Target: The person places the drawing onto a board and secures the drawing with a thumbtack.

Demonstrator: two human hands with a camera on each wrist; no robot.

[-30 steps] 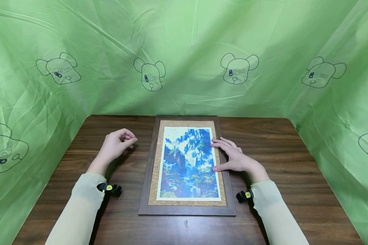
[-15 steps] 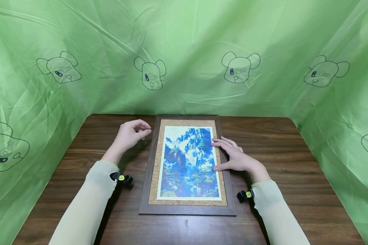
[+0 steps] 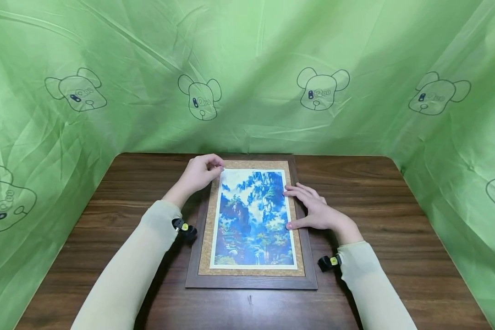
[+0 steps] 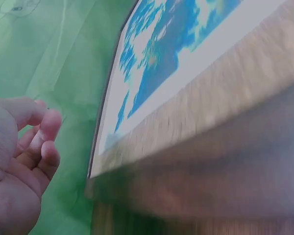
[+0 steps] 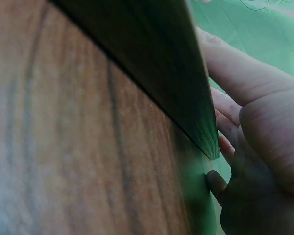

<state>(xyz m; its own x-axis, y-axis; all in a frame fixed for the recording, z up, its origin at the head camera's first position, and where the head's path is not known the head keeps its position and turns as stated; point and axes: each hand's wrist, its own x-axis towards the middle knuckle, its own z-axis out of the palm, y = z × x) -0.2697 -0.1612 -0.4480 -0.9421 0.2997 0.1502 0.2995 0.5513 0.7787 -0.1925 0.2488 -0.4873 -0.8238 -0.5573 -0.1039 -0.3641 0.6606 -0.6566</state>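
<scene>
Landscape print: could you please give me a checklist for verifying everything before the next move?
1. Frame flat on the table: ok.
2. Print within the cork: ok, cork shows along all four sides.
3. Right grip resting at the print's right edge: ok.
4. Left grip touching the print's upper left corner, head view: cannot tell; it is right by it.
5. Something small pinched in the left grip: cannot tell.

- The table (image 3: 396, 220) has a dark brown wood-grain top with rounded far corners.
- A framed corkboard (image 3: 251, 282) lies flat on it, midway across, reaching the far edge.
- A small dark mark (image 3: 250, 300) shows just before the corkboard's near side.
</scene>
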